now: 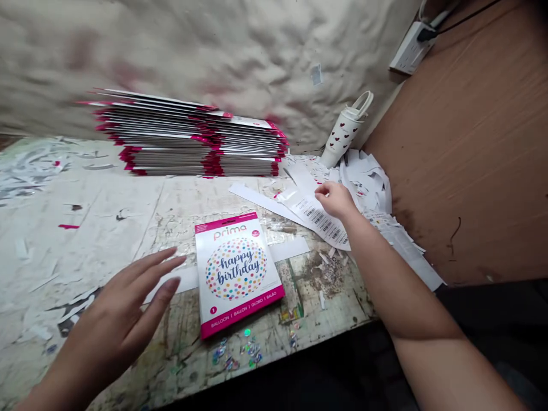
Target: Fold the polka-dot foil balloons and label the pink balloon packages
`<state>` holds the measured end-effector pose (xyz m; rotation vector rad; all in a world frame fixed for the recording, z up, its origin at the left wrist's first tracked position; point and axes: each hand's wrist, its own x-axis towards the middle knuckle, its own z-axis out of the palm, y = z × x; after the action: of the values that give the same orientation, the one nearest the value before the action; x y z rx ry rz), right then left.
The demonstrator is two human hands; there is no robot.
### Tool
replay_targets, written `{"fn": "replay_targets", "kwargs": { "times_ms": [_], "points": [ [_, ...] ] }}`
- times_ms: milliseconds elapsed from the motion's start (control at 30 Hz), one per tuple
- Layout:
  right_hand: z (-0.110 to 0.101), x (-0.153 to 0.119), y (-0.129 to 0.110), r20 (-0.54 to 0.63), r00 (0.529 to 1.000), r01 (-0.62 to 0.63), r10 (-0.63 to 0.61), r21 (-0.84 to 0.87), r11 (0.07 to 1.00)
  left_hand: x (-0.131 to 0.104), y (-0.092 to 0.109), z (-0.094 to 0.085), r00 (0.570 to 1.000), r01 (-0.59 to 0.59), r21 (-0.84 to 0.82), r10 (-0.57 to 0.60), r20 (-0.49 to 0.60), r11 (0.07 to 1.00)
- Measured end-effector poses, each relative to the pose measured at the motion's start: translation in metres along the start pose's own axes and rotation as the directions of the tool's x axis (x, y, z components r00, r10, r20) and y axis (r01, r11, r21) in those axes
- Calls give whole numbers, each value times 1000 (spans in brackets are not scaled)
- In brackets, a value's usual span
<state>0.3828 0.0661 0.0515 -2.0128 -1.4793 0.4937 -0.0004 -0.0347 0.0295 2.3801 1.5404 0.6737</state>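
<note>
A stack of balloon packets (237, 271), white with pink bands and "happy birthday" on the top one, lies near the table's front edge. My left hand (128, 308) hovers just left of it, fingers stretched out and holding nothing. Over a strip of barcode labels (319, 218) to the right, my right hand (336, 198) is closed, thumb and forefinger pinched together. Whether a small label sits in that pinch, I cannot make out. White paper strips (293, 249) lie under and beside the packets.
Tall piles of pink-edged packets (171, 142) stand against the covered back wall. A white tumbler with hearts (342, 134) stands at the back right, near heaped paper strips (371, 177). Paper scraps (34, 165) litter the left. Shiny confetti (240, 354) lies along the front edge.
</note>
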Motion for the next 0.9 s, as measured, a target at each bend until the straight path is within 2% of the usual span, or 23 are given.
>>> {"fn": "replay_targets", "kwargs": {
  "times_ms": [67, 133, 167, 233, 333, 400, 433, 500, 567, 600, 733, 800, 900],
  "points": [
    [5, 31, 8, 44, 999, -35, 33, 46, 998, 28, 34, -4, 998, 2, -205, 12, 67, 979],
    [15, 48, 10, 110, 994, -40, 26, 124, 991, 58, 66, 0, 982, 70, -451, 18, 188, 890],
    [18, 51, 9, 138, 990, -27, 2, 176, 984, 72, 78, 5, 968, 155, -571, -8, 252, 806],
    [17, 48, 6, 160, 985, 24, -72, 280, 960, 101, 95, 19, 926, 351, -753, -88, 366, 556],
    [1, 30, 2, 118, 960, 164, -253, 496, 853, 138, 111, 48, 818, 571, -803, -205, 537, 170],
    [-12, 15, 1, 81, 921, 242, -382, 650, 721, 159, 123, 67, 751, 644, -764, -170, 638, -23],
    [-17, 9, 2, 77, 898, 259, -432, 702, 664, 168, 130, 75, 746, 646, -757, -131, 654, -99],
    [-25, 0, 4, 111, 868, 262, -484, 726, 636, 181, 145, 88, 782, 593, -779, -86, 618, -204],
    [-32, -6, 8, 164, 856, 259, -491, 684, 681, 188, 155, 95, 823, 527, -815, -94, 560, -241],
    [-36, -8, 9, 185, 854, 265, -487, 650, 712, 189, 158, 97, 830, 520, -819, -85, 552, -242],
    [-52, -15, 9, 214, 846, 345, -489, 479, 807, 187, 158, 98, 859, 504, -842, 13, 511, -194],
    [-57, -20, 6, 188, 830, 429, -526, 388, 816, 184, 156, 97, 885, 463, -871, 40, 463, -164],
    [-58, -29, 4, 61, 793, 579, -607, 236, 780, 181, 157, 94, 894, 448, -881, 67, 443, -150]
  ]
}}
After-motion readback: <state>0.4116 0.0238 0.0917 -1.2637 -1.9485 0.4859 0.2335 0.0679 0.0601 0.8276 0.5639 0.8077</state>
